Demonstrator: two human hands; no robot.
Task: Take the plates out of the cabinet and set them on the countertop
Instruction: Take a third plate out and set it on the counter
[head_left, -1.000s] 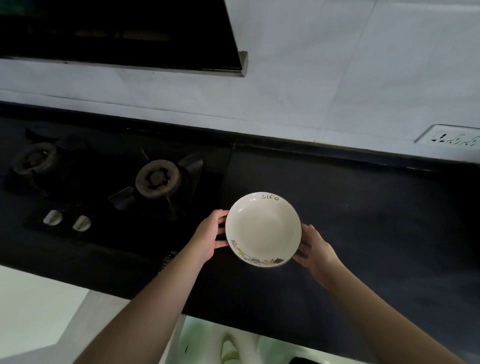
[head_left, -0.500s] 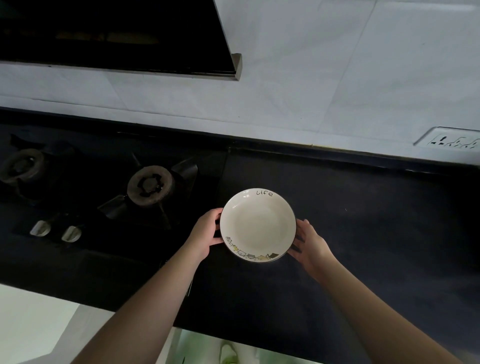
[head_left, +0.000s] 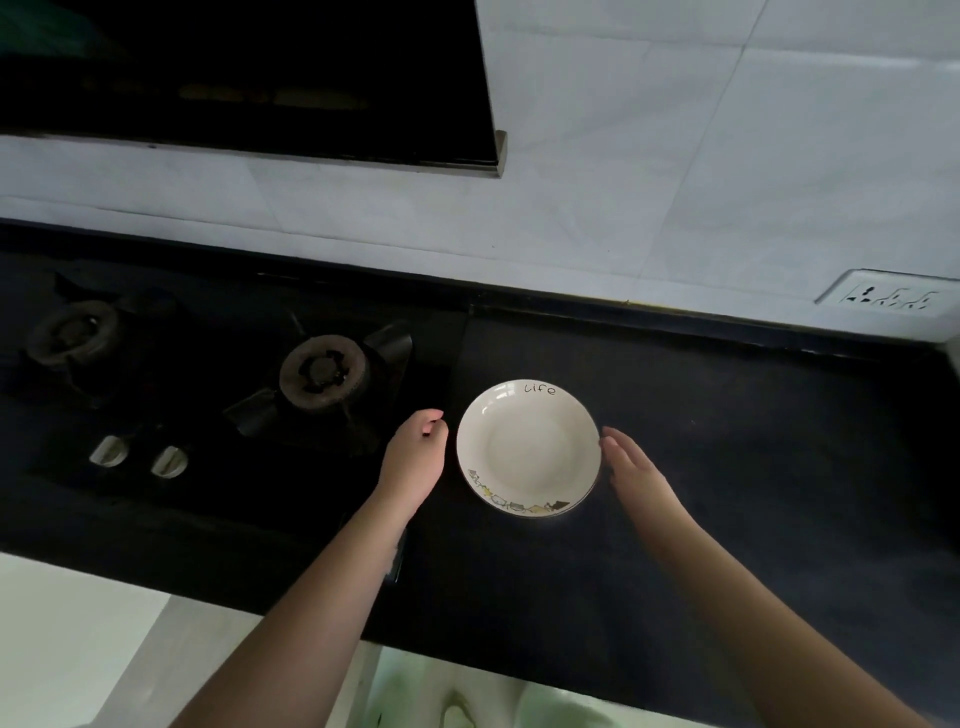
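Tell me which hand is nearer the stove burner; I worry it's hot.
Left. The left hand sits just right of the nearer stove burner; the right hand lies beyond the plate.

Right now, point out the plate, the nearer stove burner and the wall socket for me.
plate (head_left: 529, 447), head view, on the bare white centre of its well.
nearer stove burner (head_left: 323, 370), head view, on the round burner ring.
wall socket (head_left: 889, 300), head view, on its white faceplate.

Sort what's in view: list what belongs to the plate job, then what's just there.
Job: plate, countertop, left hand, right hand.

Just there: gas burners, stove knobs, range hood, wall socket.
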